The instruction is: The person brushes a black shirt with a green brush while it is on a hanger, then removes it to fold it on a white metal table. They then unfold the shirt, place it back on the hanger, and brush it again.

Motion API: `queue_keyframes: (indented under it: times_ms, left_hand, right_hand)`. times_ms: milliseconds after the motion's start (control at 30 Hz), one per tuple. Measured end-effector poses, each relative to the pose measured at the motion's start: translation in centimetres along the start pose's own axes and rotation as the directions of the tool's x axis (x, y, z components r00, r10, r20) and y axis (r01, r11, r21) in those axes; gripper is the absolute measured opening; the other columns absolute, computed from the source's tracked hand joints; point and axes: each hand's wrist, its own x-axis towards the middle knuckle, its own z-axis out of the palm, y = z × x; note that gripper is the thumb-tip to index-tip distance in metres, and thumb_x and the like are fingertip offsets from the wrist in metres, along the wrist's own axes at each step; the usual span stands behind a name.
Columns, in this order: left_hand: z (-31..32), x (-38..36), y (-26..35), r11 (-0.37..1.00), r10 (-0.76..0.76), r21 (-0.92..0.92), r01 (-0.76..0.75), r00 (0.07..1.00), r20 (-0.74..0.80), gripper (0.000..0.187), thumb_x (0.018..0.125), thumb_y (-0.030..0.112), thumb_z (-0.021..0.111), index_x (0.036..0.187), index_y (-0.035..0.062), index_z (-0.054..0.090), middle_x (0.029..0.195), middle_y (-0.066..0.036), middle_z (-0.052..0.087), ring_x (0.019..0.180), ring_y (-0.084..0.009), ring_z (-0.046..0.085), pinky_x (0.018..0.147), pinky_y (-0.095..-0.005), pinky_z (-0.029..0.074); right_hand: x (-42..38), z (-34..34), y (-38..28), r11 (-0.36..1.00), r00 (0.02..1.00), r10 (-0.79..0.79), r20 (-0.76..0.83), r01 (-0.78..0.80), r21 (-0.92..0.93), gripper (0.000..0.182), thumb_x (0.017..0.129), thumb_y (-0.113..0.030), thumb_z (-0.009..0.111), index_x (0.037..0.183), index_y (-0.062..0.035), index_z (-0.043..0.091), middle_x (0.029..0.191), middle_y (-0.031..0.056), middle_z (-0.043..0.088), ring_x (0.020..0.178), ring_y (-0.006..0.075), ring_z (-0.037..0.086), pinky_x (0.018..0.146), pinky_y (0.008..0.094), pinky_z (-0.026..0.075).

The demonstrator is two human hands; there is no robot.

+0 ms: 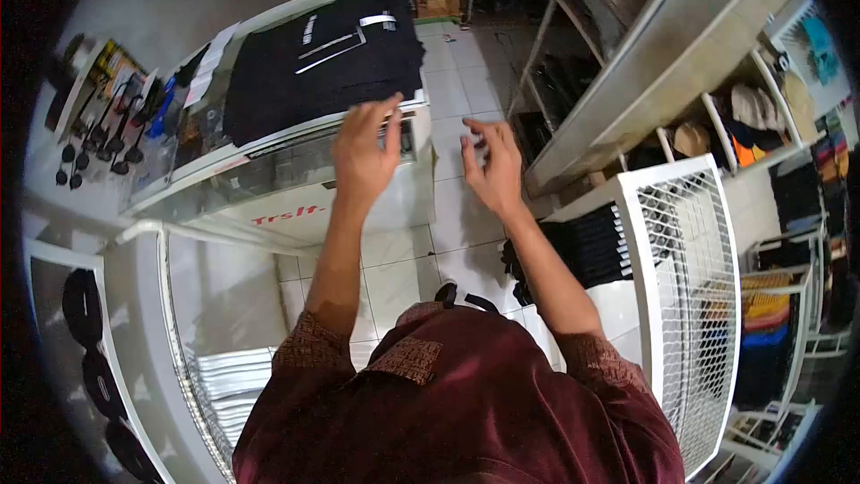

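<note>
My left hand (365, 154) is raised in the air by the near right corner of a white glass display counter (300, 212). Its fingers are loosely bent and apart, with nothing visible in them. Across from it, my right hand (495, 166) hovers over the tiled floor, thumb and fingers parted and slightly curled, holding nothing I can see. On the counter top lies a flat black garment (313, 67) with white print, spread beyond my left fingertips. Neither hand appears to touch it, and a gap separates the two hands.
Sunglasses (116, 143) hang at the far left. A white mesh rack (690, 278) stands close on my right, with black clothes (573, 255) hanging beside it. Beyond are a pillar (663, 63) and shelves with caps (755, 112). Tiled floor (394, 273) runs between counter and rack.
</note>
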Motion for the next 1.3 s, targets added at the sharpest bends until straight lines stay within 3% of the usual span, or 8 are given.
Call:
queue_keyframes:
  times_ms: [200,267,500,700,900,1100,1233,1300]
  left_hand:
    - [-5.4,2.7,-5.6,0.976,0.048,0.214,-0.037,0.998,-0.045,0.025,0.095,0.014,0.066,0.118,0.0073,0.071,0.113,-0.012,0.07,0.109,-0.0312,0.063,0.096,-0.0416,0.049]
    - [-6.1,2.8,-7.3,0.969,0.046,0.244,-0.033,0.998,-0.048,0.025,0.095,0.014,0.066,0.119,0.0071,0.071,0.115,-0.011,0.07,0.111,-0.0311,0.062,0.098,-0.0423,0.048]
    - [-8.1,2.1,-10.6,0.945,0.014,0.326,0.014,0.996,-0.083,0.027,0.095,0.016,0.065,0.121,0.0081,0.071,0.12,-0.01,0.07,0.119,-0.0317,0.059,0.107,-0.0449,0.04]
    - [-10.4,2.0,-12.3,0.931,0.008,0.364,0.022,0.997,-0.082,0.036,0.092,0.013,0.065,0.127,0.0105,0.068,0.127,-0.011,0.067,0.124,-0.0331,0.057,0.11,-0.0465,0.038]
    - [-13.3,3.4,-13.2,0.891,0.082,0.453,-0.019,0.989,-0.121,0.055,0.087,0.009,0.068,0.141,0.0153,0.059,0.138,-0.011,0.062,0.131,-0.0343,0.053,0.113,-0.0493,0.035]
    - [-14.7,4.1,-16.5,0.853,0.149,0.521,-0.028,0.97,-0.192,0.031,0.081,0.006,0.067,0.11,0.0113,0.073,0.115,-0.004,0.072,0.121,-0.0279,0.06,0.114,-0.0509,0.034]
    - [-14.5,0.1,-7.3,0.88,0.239,0.446,-0.164,0.964,-0.118,0.048,0.068,0.001,0.069,0.114,0.0118,0.071,0.115,-0.004,0.071,0.119,-0.024,0.062,0.115,-0.0533,0.033]
    - [-12.2,-2.8,-4.5,0.909,0.155,0.394,-0.139,0.988,-0.008,0.053,0.063,0.002,0.069,0.115,0.0095,0.071,0.111,-0.004,0.071,0.114,-0.0232,0.063,0.115,-0.0523,0.034]
  right_hand:
    - [9.8,4.2,-2.5,0.897,0.905,-0.425,-0.022,0.418,-0.143,0.029,0.087,-0.012,0.073,0.116,-0.008,0.071,0.103,0.0125,0.063,0.094,0.0303,0.062,0.081,0.0417,0.052]
    - [11.7,5.1,-3.1,0.801,0.832,-0.548,0.088,0.552,-0.231,0.031,0.084,-0.018,0.076,0.114,-0.0097,0.073,0.104,0.0097,0.064,0.1,0.0293,0.06,0.088,0.0427,0.048]
    - [15.0,7.0,-4.0,0.574,0.65,-0.631,0.422,0.758,-0.309,0.035,0.08,-0.028,0.079,0.112,-0.0145,0.075,0.108,0.0059,0.066,0.106,0.0246,0.058,0.089,0.0397,0.045]
    - [18.1,8.9,-5.5,0.442,0.59,-0.605,0.535,0.808,-0.39,0.02,0.088,-0.016,0.069,0.107,-0.0096,0.073,0.103,0.0052,0.072,0.101,0.0243,0.064,0.088,0.0409,0.045]
    - [22.3,8.1,-9.7,0.459,0.617,-0.746,0.251,0.75,-0.476,0.021,0.086,-0.011,0.066,0.107,-0.0105,0.07,0.098,0.0064,0.072,0.097,0.0272,0.065,0.086,0.0423,0.044]
    - [20.1,5.5,-8.5,0.456,0.618,-0.757,0.21,0.73,-0.509,0.027,0.081,-0.008,0.069,0.107,-0.013,0.073,0.104,0.0037,0.072,0.103,0.0251,0.063,0.089,0.0419,0.042]
    - [13.9,4.1,-5.7,0.857,0.823,-0.464,-0.326,0.324,-0.402,0.046,0.082,-0.017,0.077,0.127,-0.0099,0.066,0.126,0.018,0.061,0.117,0.036,0.057,0.103,0.0457,0.04]
    - [9.9,6.7,-1.7,0.997,0.89,-0.02,-0.455,-0.018,-0.079,0.064,0.088,-0.021,0.078,0.143,-0.0052,0.05,0.134,0.0218,0.054,0.12,0.0347,0.054,0.104,0.046,0.041]
